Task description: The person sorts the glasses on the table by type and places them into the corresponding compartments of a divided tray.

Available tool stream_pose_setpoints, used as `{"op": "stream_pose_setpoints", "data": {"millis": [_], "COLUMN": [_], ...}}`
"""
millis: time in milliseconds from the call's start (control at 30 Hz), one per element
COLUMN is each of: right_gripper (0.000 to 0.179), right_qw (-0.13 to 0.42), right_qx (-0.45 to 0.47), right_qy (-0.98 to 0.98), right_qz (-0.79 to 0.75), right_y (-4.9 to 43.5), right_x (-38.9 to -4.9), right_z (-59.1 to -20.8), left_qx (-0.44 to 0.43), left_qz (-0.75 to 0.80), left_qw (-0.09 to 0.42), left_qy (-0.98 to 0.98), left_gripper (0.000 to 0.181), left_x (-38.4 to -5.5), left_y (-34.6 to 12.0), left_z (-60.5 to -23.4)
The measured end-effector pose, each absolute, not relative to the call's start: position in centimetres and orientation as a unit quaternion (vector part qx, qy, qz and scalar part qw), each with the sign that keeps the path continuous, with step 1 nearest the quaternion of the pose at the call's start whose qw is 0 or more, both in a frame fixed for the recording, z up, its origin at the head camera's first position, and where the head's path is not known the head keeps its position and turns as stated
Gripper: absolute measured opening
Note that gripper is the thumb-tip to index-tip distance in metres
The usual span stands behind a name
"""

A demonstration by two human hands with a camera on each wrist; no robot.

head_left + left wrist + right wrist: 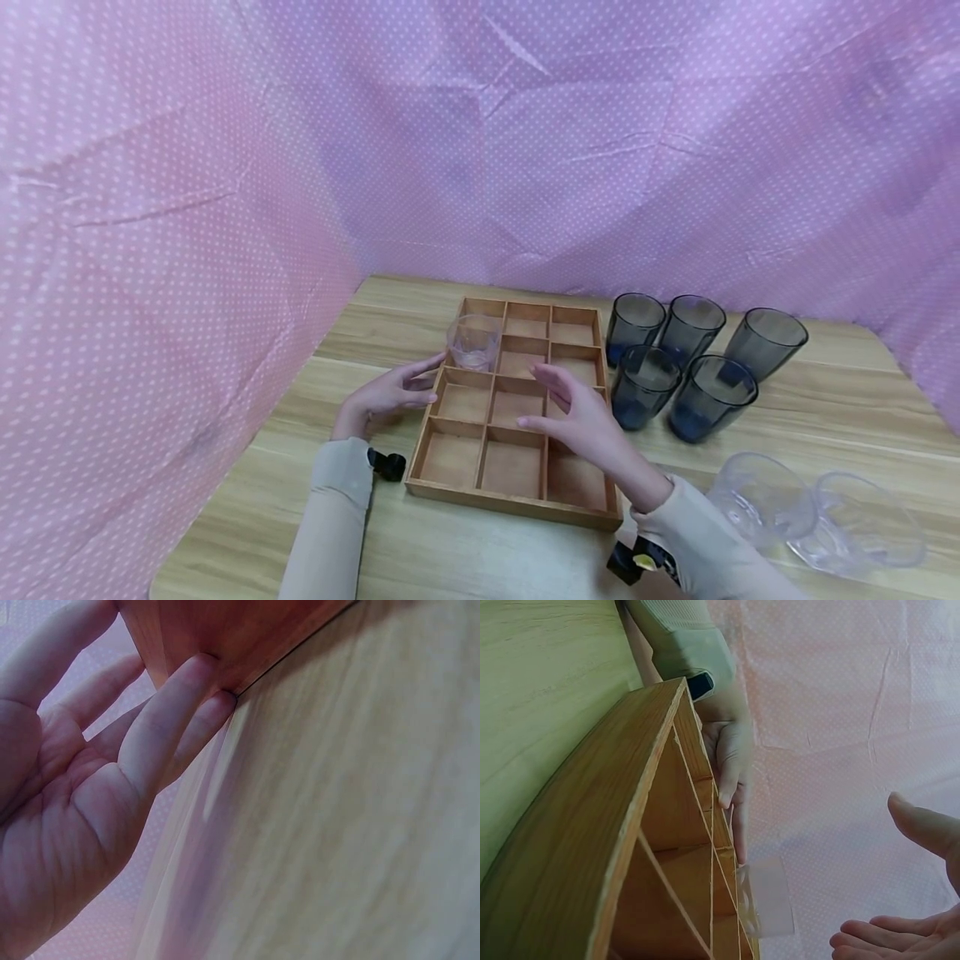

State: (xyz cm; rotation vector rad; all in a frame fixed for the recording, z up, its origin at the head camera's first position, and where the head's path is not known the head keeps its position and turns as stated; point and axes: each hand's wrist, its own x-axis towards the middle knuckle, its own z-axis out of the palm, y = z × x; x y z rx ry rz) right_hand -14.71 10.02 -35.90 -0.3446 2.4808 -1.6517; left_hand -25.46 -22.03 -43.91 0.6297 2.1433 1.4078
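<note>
Pale right sleeve (720, 546) nearest, at the bottom edge; black wrist device (643, 560) strapped near its cuff. Left sleeve (326, 508) opposite, similar black device (387, 464) on the inner side.

Between my two arms on the wood-grain tabletop (480, 554): compartmented wooden tray (510, 506), three columns by four rows, lying flat.

Left grip (393, 392): at the tray's left wall, partway along. Fingers spread apart, lightly bent, nothing enclosed. Left wrist view puts at least two fingertips on the wall's outer face, low down, close to where wood meets tabletop.

Right grip (577, 412): raised over the tray, about the third row from the far end, towards the right column. Thumb and fingers well apart, air between them; right wrist view shows no contact with the wood.

Clear glass (475, 343) stands upright in the left column, second row from the far end. It lies just beyond my left fingertips, and ahead and to the left of my right grip, apart from it.

Right of the tray: five smoky grey tumblers (645, 392) in a close cluster, the nearest just beside the tray wall. Two clear, wide-mouthed glasses (870, 521) nearer me, far right, beyond my right forearm. Pink-purple dotted cloth (480, 167) behind everything.
</note>
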Motion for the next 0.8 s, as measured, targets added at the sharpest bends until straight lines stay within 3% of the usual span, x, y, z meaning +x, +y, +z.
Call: {"op": "stream_pose_setpoints", "data": {"millis": [800], "right_gripper": [0.071], "right_qw": [0.040], "right_qx": [-0.135], "right_qy": [0.826], "right_qz": [-0.546], "right_y": [12.4], "right_x": [-13.0], "right_z": [-35.8], "left_qx": [0.205], "left_qz": [0.515], "left_qw": [0.255], "left_qy": [0.792], "left_gripper": [0.075], "left_x": [-25.4], "left_y": [-21.9], "left_z": [-43.7]}}
